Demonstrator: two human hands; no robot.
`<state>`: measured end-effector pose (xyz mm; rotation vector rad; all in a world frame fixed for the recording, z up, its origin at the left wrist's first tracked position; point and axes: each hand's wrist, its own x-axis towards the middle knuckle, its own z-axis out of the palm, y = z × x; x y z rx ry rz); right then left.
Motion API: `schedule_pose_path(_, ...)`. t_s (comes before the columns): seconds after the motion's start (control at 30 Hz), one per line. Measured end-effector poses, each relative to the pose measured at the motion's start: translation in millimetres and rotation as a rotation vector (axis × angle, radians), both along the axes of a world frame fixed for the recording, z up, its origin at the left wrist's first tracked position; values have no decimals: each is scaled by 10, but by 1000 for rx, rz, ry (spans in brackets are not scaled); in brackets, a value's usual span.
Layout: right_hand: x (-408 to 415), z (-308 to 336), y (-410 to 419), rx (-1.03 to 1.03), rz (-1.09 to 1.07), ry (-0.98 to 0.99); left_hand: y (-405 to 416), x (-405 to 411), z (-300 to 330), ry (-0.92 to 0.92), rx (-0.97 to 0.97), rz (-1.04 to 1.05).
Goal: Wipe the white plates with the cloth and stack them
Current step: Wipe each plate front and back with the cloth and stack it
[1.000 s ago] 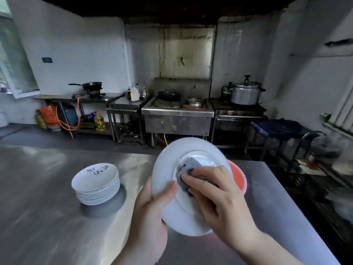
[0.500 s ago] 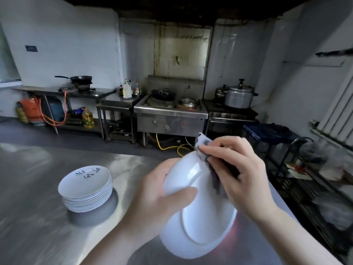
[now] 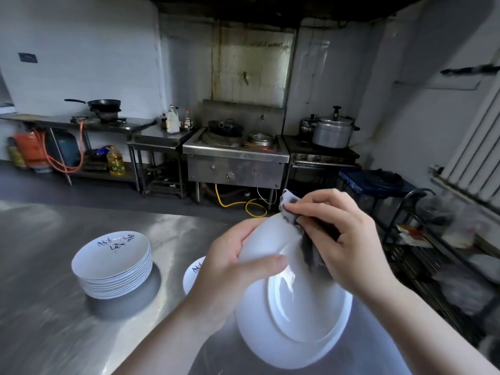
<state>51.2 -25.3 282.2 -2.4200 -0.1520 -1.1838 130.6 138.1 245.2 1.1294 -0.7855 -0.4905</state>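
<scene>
My left hand (image 3: 232, 269) grips a white plate (image 3: 295, 315) by its upper left rim, with the thumb across the plate's face. The plate is held tilted above the steel table (image 3: 40, 307). My right hand (image 3: 343, 239) pinches a grey cloth (image 3: 311, 247) and presses it against the plate's top edge; one corner of the cloth sticks out above the fingers. A stack of several white plates (image 3: 113, 266) with black writing stands on the table to the left. Another white plate (image 3: 193, 274) lies behind my left hand, mostly hidden.
Across a dark floor stand a steel stove (image 3: 235, 155) with a wok, a big pot (image 3: 332, 131) and a side bench with a pan (image 3: 102, 104). A metal rack (image 3: 433, 253) with bags runs along the table's right edge.
The plate has tipped further down and toward me. My right hand with the cloth has slid from the plate's middle up to its top rim. The view has shifted, hiding the orange bowl.
</scene>
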Motion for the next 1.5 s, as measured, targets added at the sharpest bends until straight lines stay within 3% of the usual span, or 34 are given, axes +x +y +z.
schedule_pose_path(0.17, -78, 22, 59, -296, 217, 140, -14, -41, -38, -75, 0, -8)
schedule_pose_path(0.27, -64, 96, 4, -196, 123, 109, -37, -34, -32, -70, 2, 13)
schedule_pose_path(0.4, -88, 50, 142, -393, 256, 150, -61, -28, 8, -76, -51, -9)
schedule_pose_path(0.77, -6, -14, -27, 186, 10, -92, 61, 7, 60, 63, -190, 104)
schedule_pose_path(0.97, -45, -340, 184, 407, -264, -275, -26, -76, 49, 193, -328, 224)
schedule_pose_path(1.1, -42, -409, 330, 151, -327, -238, -129, -169, -4, 254, -374, 280)
schedule_pose_path(1.17, 10, -322, 386, 164, -322, -221, -173, -194, -10, 299, -384, 299)
schedule_pose_path(1.33, -42, -423, 498, -118, -191, -155, -183, -195, 13, 407, -437, 275)
schedule_pose_path(1.5, 5, -445, 338, 78, -362, -222, -278, -278, 8, 504, -406, 363)
